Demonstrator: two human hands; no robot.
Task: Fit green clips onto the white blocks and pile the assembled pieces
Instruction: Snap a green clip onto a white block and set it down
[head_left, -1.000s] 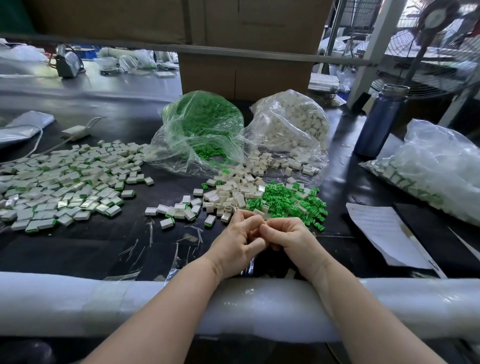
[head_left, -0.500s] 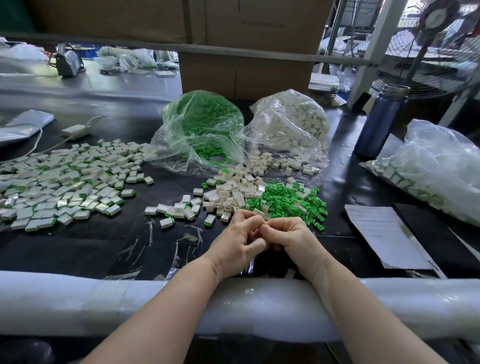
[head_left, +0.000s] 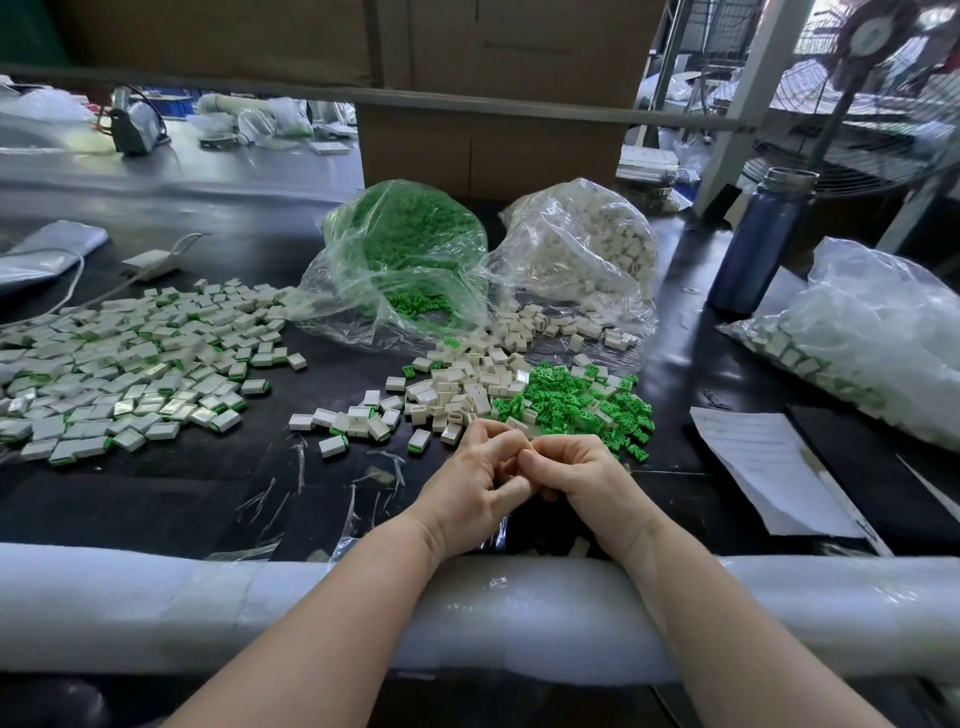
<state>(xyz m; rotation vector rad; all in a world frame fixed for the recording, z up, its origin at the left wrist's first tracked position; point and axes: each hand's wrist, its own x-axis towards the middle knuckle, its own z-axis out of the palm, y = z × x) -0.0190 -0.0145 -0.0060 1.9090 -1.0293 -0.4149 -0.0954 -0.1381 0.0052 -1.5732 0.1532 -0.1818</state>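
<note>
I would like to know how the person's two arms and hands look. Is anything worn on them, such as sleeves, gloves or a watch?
Both forearms are bare up to the bottom edge of the picture: no sleeves show. The left hand and the right hand wear no gloves. No ring, watch or bracelet shows on the fingers or wrists.

Bare table (head_left: 171, 499) left; loose blocks (head_left: 457, 387) ahead.

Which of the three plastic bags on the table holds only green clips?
The middle bag of green clips, left of the bag of white blocks; the far-right bag holds assembled pieces.
</note>
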